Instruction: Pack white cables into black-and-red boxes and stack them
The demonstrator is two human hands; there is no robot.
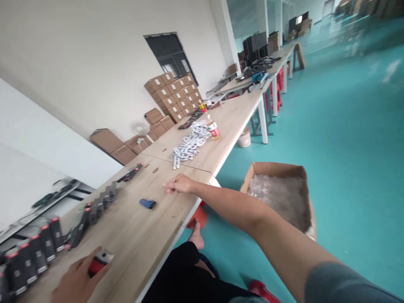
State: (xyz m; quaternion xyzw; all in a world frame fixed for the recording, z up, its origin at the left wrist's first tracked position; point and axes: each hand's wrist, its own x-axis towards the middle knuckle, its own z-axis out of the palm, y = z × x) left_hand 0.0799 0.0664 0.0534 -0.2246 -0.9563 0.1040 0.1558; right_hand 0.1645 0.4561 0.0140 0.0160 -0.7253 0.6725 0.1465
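Note:
My left hand (77,275), low at the left, is wrapped round a small red-and-black block (98,261) with a silvery end, held just over the tabletop. My right hand (180,184) reaches across the wooden table (132,235). Its fingers are curled together with a fingertip poking forward, and whether anything lies in them I cannot make out. Between the two hands lies a blue-and-black handheld tool (147,203), closer to my right hand. Beside my left hand stands a row of dark boxy units with red ends (36,252).
White coiled cables (191,143) and a red-capped bottle (213,128) sit farther along the table. Cartons (176,97) are stacked behind it. On the floor at the right is an open cardboard box (279,168) with clear plastic inside. A bucket (244,138) stands near the table leg.

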